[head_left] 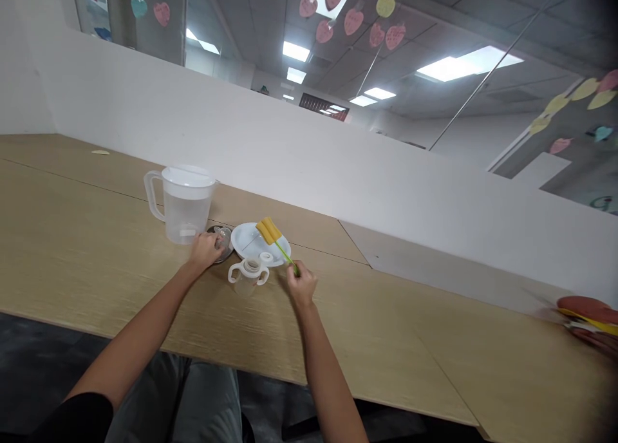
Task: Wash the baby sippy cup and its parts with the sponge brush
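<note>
Left hand (pixel 205 250): gripping round clear dark-rimmed lid (pixel 223 239) | right hand (pixel 302 285): gripping green-handled yellow sponge brush (pixel 269 230) | between hands: white two-handled plastic cup (pixel 248 273)

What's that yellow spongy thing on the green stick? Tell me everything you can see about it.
The yellow sponge brush has a chunky oblong sponge head on a thin green stem, probably plastic. The person's right hand grips the stem's lower end, holding the brush tilted, with its head over a round white plate. Whether the head touches the plate cannot be told.
</note>
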The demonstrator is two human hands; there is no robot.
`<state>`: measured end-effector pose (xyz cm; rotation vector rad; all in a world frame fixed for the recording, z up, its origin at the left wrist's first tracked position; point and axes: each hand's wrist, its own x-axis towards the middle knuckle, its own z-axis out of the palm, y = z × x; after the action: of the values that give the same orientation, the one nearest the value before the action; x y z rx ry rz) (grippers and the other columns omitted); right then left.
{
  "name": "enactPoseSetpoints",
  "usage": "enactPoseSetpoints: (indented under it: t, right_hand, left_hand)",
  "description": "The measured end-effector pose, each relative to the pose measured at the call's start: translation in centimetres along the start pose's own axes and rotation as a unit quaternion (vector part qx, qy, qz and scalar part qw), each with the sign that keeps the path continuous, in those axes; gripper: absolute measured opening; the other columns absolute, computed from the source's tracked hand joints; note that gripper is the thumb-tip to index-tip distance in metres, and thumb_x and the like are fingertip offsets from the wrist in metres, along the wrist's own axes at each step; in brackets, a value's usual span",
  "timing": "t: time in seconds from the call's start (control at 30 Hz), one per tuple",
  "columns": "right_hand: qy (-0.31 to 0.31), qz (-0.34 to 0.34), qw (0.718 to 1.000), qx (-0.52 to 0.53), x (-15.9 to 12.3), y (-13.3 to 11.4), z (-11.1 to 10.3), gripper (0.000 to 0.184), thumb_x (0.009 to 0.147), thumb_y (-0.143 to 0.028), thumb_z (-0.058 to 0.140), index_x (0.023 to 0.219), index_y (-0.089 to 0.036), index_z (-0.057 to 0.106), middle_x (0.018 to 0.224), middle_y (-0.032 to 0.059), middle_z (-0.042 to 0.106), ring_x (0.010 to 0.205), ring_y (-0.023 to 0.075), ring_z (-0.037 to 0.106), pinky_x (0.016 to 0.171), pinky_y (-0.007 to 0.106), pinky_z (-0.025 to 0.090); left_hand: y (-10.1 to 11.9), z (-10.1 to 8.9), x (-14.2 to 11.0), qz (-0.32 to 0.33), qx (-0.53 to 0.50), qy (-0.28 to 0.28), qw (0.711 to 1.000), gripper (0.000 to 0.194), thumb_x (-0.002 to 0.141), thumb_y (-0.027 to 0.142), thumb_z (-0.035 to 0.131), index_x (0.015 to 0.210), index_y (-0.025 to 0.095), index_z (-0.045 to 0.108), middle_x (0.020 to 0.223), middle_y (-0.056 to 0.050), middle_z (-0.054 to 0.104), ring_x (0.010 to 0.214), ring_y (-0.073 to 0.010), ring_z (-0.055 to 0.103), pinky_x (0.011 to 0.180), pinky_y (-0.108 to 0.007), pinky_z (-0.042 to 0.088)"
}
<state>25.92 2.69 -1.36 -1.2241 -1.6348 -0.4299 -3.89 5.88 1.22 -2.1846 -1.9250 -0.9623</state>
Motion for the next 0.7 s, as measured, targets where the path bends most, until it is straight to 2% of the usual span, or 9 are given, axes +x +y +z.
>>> enactPoseSetpoints:
  t: [0.23,0.47,0.7]
  right_hand:
    - [-0.008,0.012,1.000,-0.001,-0.1,0.1,0.0,0.030,0.084,-0.029,0.040,0.068,-0.017,0.063,0.046,-0.0035,0.048,0.042,0.0100,0.039,0.049,0.022,0.028]
    - [-0.018,0.018,1.000,-0.010,-0.1,0.1,-0.2,0.030,0.084,-0.029,0.039,0.069,-0.017,0.063,0.046,-0.0035,0.048,0.042,0.0099,0.040,0.049,0.021,0.029]
    - [-0.011,0.012,1.000,-0.014,-0.1,0.2,0.0,0.030,0.083,-0.030,0.039,0.069,-0.017,0.063,0.046,-0.0029,0.049,0.042,0.0101,0.040,0.048,0.022,0.027]
  left_hand:
    - [0.5,-0.4,-0.3,0.003,0.026,-0.016,1.000,0.022,0.076,0.024,0.056,0.092,0.014,0.070,0.100,-0.014,0.070,0.100,-0.0323,0.063,0.089,-0.043,0.043]
    - [0.3,0.2,-0.6,0.016,0.076,-0.061,0.995,0.026,0.078,0.027,0.056,0.097,0.017,0.070,0.108,-0.014,0.066,0.106,-0.0321,0.058,0.091,-0.045,0.040]
    - [0.0,0.9,-0.7,0.018,0.069,-0.053,0.996,0.029,0.076,0.027,0.056,0.099,0.017,0.069,0.105,-0.016,0.069,0.105,-0.0346,0.057,0.090,-0.046,0.038]
